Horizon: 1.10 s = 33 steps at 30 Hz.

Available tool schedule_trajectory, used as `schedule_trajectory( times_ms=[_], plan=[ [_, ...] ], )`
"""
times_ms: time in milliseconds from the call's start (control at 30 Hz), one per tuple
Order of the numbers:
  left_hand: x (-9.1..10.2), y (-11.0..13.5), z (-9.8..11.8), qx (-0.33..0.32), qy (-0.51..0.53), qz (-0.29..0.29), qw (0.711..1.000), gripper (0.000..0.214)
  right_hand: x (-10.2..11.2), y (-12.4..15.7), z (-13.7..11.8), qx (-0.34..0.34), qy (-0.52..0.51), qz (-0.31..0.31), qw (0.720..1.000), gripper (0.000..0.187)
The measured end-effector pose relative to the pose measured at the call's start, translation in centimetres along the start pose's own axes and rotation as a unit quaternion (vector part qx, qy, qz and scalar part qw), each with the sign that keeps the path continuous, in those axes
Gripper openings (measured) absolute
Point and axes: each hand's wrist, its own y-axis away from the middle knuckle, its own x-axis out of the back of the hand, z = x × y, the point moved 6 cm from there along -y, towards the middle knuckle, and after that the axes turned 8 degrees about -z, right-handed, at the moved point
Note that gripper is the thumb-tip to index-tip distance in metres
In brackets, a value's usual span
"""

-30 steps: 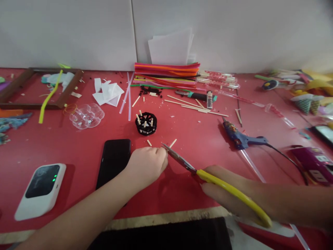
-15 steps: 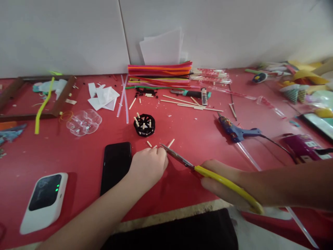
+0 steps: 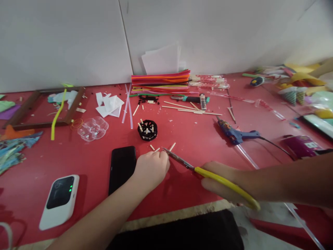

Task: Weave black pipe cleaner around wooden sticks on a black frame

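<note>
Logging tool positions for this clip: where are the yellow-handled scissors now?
In the head view, the yellow-handled scissors are mostly right of centre, in the right hand, with their blades angled toward the left hand.

Yellow-handled scissors [image 3: 208, 173] aslant, silvery blades [image 3: 180, 159] apparently almost together near a pale stick [image 3: 173, 146]

On the tabletop [image 3: 91, 159], pipe cleaners [image 3: 161, 79] lie behind the spoked wheel [image 3: 147, 133], the hot-glue gun [image 3: 235, 134] to its right, a compartment tray [image 3: 93, 129] and, farther out, a frame [image 3: 44, 124] to its left. Before it are a smartphone [image 3: 122, 166], leftward, and scissors [image 3: 218, 178], rightward.
</note>
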Motion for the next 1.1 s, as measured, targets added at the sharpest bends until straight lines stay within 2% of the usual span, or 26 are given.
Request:
schedule_trajectory(
  times_ms=[100,233,333,500,633,833,967,1100],
  plan=[
    [0.1,0.1,-0.1,-0.005,0.004,0.004,1.0,0.025,-0.1,0.3,-0.1,0.014,0.014,-0.049,0.999,0.021],
    [0.1,0.2,0.1,-0.025,0.01,-0.003,1.0,0.025,0.1,1.1,-1.2,0.043,0.033,-0.064,0.996,0.021],
    [0.1,0.2,0.3,-0.044,0.01,-0.009,0.999,0.025,0.1,1.4,-1.7,0.007,0.041,-0.072,0.997,0.023],
    [0.0,0.2,0.3,-0.045,0.003,-0.006,0.999,0.026,0.0,1.3,-2.5,0.004,0.038,-0.069,0.997,0.025],
    [0.1,0.2,0.3,-0.051,0.001,0.006,0.999,0.026,-0.1,1.3,-2.2,-0.069,0.038,-0.067,0.995,0.026],
    [0.1,0.3,0.2,-0.052,0.003,0.023,0.998,0.026,-0.4,1.7,-2.9,-0.088,0.032,-0.075,0.993,0.04],
    [0.0,0.3,0.2,-0.045,0.002,0.03,0.999,0.027,-0.6,1.5,-2.4,-0.109,0.012,-0.047,0.993,0.027],
    [0.0,0.3,0.1,-0.04,0.004,0.028,0.999,0.03,-0.9,1.0,-1.1,-0.082,-0.037,-0.009,0.996,0.016]
  ],
)
